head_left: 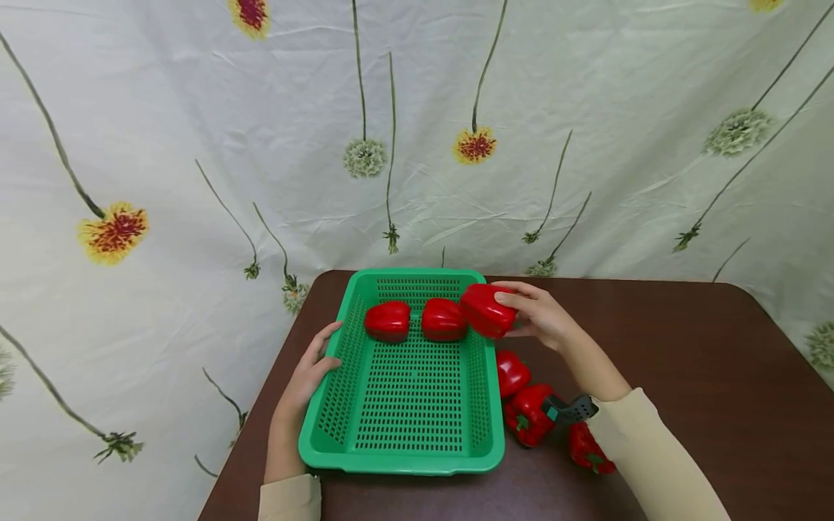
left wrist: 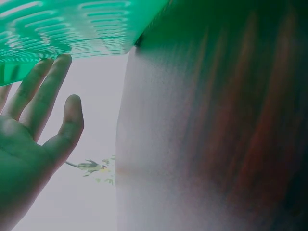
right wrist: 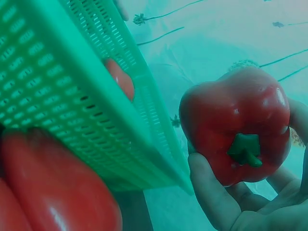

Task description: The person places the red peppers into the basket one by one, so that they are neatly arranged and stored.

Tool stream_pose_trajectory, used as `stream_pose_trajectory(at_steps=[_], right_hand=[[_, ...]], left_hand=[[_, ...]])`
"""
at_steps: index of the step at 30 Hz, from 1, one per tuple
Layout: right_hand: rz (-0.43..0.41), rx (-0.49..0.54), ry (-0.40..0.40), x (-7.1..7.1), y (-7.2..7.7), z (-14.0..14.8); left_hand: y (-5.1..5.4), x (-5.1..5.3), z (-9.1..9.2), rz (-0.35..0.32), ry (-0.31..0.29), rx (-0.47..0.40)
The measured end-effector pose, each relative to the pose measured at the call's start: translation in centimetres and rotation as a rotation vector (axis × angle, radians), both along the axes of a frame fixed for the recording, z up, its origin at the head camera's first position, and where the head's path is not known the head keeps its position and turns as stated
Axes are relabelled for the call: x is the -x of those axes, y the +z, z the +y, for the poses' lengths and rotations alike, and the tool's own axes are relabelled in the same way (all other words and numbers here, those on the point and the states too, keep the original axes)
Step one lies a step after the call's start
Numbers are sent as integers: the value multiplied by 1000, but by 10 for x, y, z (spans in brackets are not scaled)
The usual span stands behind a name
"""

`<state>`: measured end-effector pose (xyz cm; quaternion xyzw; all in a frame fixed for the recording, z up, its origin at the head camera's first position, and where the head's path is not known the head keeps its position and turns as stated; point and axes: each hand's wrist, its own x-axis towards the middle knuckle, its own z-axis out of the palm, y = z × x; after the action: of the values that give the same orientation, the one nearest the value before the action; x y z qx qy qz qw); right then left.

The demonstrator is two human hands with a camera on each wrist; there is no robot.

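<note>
In the head view a green basket [head_left: 417,463] holds two red peppers, one [head_left: 388,322] at its back left and another [head_left: 444,320] right of it. The right hand [head_left: 537,315] grips a third red pepper [head_left: 487,311] over the basket's right rim. That pepper [right wrist: 236,125] shows its green stem in the right wrist view, with the fingers of the right hand [right wrist: 260,207] curled round it. Against the basket's left side rests the left hand [head_left: 313,376], fingers extended; in the left wrist view this hand [left wrist: 33,130] has its fingertips at the basket's side [left wrist: 72,29].
On the dark brown table [head_left: 704,376], several red peppers lie right of the basket, among them one [head_left: 512,373] near its wall, one [head_left: 529,416] beside the wristband and one [head_left: 589,449] partly under the right sleeve. A flowered cloth [head_left: 417,145] hangs behind.
</note>
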<state>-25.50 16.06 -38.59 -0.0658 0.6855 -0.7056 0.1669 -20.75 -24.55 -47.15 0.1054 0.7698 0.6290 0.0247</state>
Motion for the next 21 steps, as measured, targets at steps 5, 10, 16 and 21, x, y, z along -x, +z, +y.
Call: stream_pose_trajectory(at_steps=[5, 10, 16, 21], right_hand=[[-4, 13, 15, 2, 2, -11], [-15, 26, 23, 5, 3, -24], [-9, 33, 46, 5, 3, -40], [5, 23, 69, 6, 3, -55]], left_hand=[[0, 0, 1, -3, -2, -10], [0, 1, 1, 2, 5, -5], [-1, 1, 1, 4, 7, 0], [0, -1, 1, 7, 4, -7]])
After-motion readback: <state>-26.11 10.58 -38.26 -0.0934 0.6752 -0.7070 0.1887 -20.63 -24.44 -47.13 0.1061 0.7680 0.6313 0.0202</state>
